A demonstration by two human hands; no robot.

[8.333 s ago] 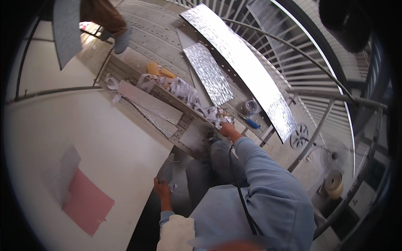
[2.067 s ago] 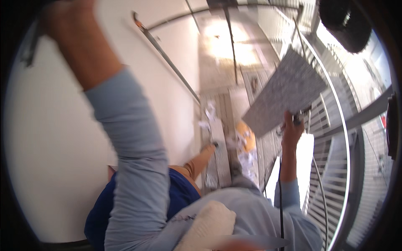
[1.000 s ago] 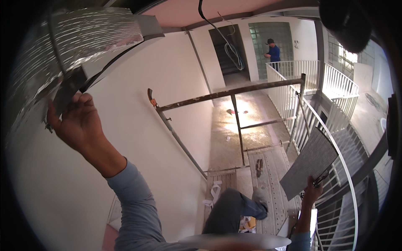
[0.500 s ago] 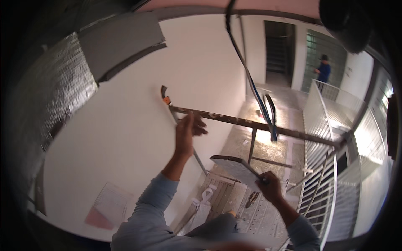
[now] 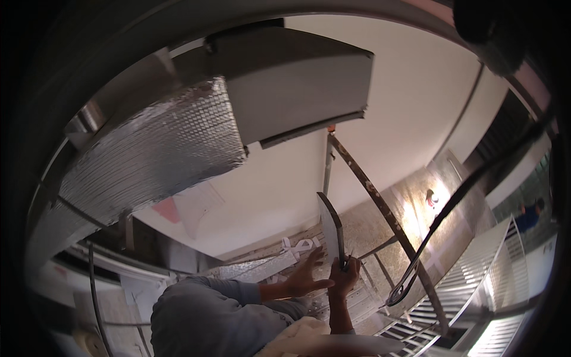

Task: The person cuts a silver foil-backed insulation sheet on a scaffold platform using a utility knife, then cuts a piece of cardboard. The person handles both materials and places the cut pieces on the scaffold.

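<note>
Grey and thin, almost edge-on: gripping the panel (image 5: 332, 229) by its lower end in the right hand (image 5: 344, 278), closed firmly, likely to keep the broad faces clear of fingers. Tucking a small dark tool (image 5: 347, 262) into the same grasp, perhaps to spare the other palm; too small to name. Seen below the bare duct section (image 5: 297, 89), right of the foil wrapping (image 5: 172, 143). Over to the left hand (image 5: 305, 277): holding nothing visible, spread wide beside the right, touching or not, cannot tell. Set steeply at the right forearm (image 5: 340, 316), nearly level at the left.
</note>
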